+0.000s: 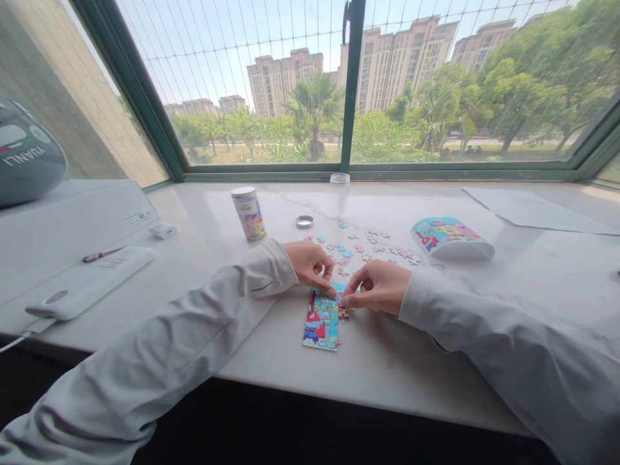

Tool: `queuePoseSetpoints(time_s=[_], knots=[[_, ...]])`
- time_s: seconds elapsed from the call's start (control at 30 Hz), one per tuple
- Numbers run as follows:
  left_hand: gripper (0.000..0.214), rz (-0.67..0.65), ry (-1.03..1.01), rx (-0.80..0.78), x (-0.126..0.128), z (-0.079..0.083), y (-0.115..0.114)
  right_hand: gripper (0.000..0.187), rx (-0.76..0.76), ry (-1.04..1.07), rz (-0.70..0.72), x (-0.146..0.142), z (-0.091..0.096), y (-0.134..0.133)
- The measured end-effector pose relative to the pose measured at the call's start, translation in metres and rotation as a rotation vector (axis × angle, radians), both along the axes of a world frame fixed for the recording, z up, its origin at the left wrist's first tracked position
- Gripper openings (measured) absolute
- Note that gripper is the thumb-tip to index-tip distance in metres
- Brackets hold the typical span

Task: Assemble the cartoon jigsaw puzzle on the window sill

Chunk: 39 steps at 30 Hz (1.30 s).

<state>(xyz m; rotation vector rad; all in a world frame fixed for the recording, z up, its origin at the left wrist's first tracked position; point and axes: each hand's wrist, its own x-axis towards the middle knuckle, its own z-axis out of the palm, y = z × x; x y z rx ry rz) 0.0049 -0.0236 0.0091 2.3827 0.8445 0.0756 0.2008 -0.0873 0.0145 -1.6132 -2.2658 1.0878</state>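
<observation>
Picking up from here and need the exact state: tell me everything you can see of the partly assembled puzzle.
The partly assembled puzzle is a flat cartoon-printed panel, mostly light blue with red patches, seemingly cardboard. Its left side is straight; its right side is uneven, with a tab jutting out near the bottom. It lies flat on the pale counter, near the front edge. The left hand and right hand have fingers at its upper part, partly hiding it; exact contact is unclear.

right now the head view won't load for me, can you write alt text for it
A person's left hand and right hand work at a partly built, colourful jigsaw puzzle on a pale counter. Loose pieces lie scattered beyond it, between a printed can on the left and a curled picture on the right, before a wide window.
</observation>
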Motion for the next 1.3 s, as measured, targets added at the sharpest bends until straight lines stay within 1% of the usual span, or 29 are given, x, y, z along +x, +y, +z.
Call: queuePoseSetpoints(time_s=[0.2, 0.33, 0.43, 0.57, 0.7, 1.07, 1.13, 1.23, 1.3], knots=[[0.040, -0.001, 0.003, 0.016, 0.000, 0.000, 0.000, 0.026, -0.023, 0.027, 0.003, 0.000, 0.001, 0.001], [0.040, -0.010, -0.004, 0.012, -0.001, -0.001, 0.001, 0.029, -0.118, 0.047, 0.027, 0.008, 0.006, 0.005], [0.041, -0.015, -0.003, 0.009, -0.001, -0.002, 0.002, 0.034, -0.166, 0.008, 0.058, 0.016, 0.009, 0.009], [0.041, -0.025, -0.004, 0.006, -0.001, -0.002, 0.003, 0.033, -0.159, -0.075, 0.034, 0.019, 0.007, 0.011], [0.041, -0.031, -0.007, 0.026, -0.001, -0.002, 0.003, 0.031, -0.152, -0.079, 0.030, 0.017, 0.005, 0.010], [0.040, -0.019, 0.001, 0.010, -0.001, -0.001, 0.002, 0.046, -0.182, -0.012, 0.082, 0.020, 0.006, 0.013], [0.041, -0.010, -0.009, 0.010, -0.001, -0.002, 0.002, 0.049, -0.163, 0.016, 0.073, 0.028, 0.010, 0.017], [0.040, -0.007, -0.054, 0.043, -0.001, -0.003, 0.002, 0.047, -0.102, -0.009, 0.015, 0.052, 0.019, 0.030], [0.041, 0.002, -0.097, 0.095, 0.000, -0.004, 0.003, 0.046, -0.039, -0.042, -0.077, 0.072, 0.025, 0.042]])
